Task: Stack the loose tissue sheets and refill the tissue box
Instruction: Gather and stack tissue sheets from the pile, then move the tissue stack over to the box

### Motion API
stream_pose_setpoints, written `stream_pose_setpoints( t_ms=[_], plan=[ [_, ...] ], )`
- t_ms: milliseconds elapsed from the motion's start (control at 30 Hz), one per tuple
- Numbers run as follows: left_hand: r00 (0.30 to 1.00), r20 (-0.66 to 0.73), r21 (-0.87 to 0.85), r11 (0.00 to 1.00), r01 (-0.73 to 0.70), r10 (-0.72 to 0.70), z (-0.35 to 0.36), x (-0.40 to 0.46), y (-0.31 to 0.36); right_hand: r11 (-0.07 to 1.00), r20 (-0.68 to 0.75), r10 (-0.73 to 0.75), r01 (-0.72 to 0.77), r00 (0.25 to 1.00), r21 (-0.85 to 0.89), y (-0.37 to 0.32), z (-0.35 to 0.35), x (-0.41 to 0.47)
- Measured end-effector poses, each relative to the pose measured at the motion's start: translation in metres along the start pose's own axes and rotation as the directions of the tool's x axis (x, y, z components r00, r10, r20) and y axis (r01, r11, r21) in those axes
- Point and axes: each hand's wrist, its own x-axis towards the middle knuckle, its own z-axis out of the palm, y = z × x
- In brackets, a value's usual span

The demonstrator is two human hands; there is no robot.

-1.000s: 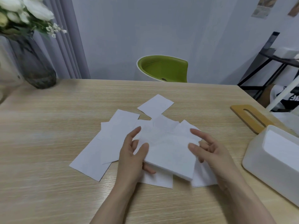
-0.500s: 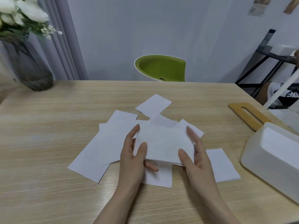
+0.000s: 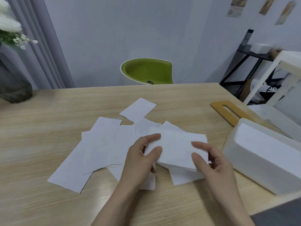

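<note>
Tissue stack point(image 3: 176, 149): a partial pile of white sheets, held just above the bench point(image 3: 40, 144) between both hands. Left hand point(image 3: 140, 159) pinches the stack's left short edge, thumb and forefinger on top, the other fingers hidden beneath. Right hand point(image 3: 211, 162) grips the right short edge likewise, thumb on top, curled fingers under the near corner. Long axis of the stack runs left to right, tilted slightly, right end a little farther from the camera.

Loose tissue sheets point(image 3: 101, 144) lie scattered flat under and to the left of the stack, overlapping; one sheet point(image 3: 138, 109) sits apart toward the far edge, another point(image 3: 184, 178) lies directly under the stack by the right hand.

Tissue box point(image 3: 254, 167), white, lid off, stands to the right, near the right hand but not touching it. Its long axis runs diagonally, near-right to far-left. Wooden lid point(image 3: 231, 111) lies beyond it.

Judgement: most sheets remain left of the hands, so the left hand is nearer for gathering; the right hand is nearer for the box. The stack would need turning to match the box opening.
</note>
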Motion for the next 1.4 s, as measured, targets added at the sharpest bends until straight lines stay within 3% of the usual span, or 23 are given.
stream_pose_setpoints(
  t_ms=[367,733,967,1133,1233,1333,1400],
  plan=[
    [0.957,0.288,0.075,0.995,-0.068,0.043,0.109,0.025,0.016,0.993,-0.325,-0.066,0.029,0.943,-0.119,-0.007,-0.107,0.01],
    [0.899,0.42,0.217,0.947,-0.236,0.128,0.197,0.043,0.023,0.95,-0.513,-0.15,-0.022,0.845,-0.313,0.001,-0.167,0.023],
    [0.846,0.51,0.504,0.743,-0.441,0.156,0.218,0.049,0.012,0.864,-0.513,-0.216,-0.082,0.831,-0.496,0.015,-0.177,0.029],
    [0.832,0.526,0.548,0.679,-0.489,0.174,0.219,0.051,0.003,0.742,-0.528,-0.23,-0.203,0.817,-0.639,0.033,-0.179,0.029],
    [0.807,0.561,0.578,0.61,-0.541,0.184,0.219,0.056,0.0,0.724,-0.521,-0.221,-0.219,0.825,-0.654,0.038,-0.178,0.027],
    [0.751,0.597,0.544,0.546,-0.638,0.282,0.217,0.058,-0.005,0.695,-0.476,-0.313,-0.143,0.822,-0.705,0.037,-0.175,0.025],
    [0.666,0.627,0.495,0.454,-0.741,0.403,0.215,0.058,-0.009,0.658,-0.412,-0.377,-0.073,0.829,-0.75,0.032,-0.169,0.025]
  ],
)
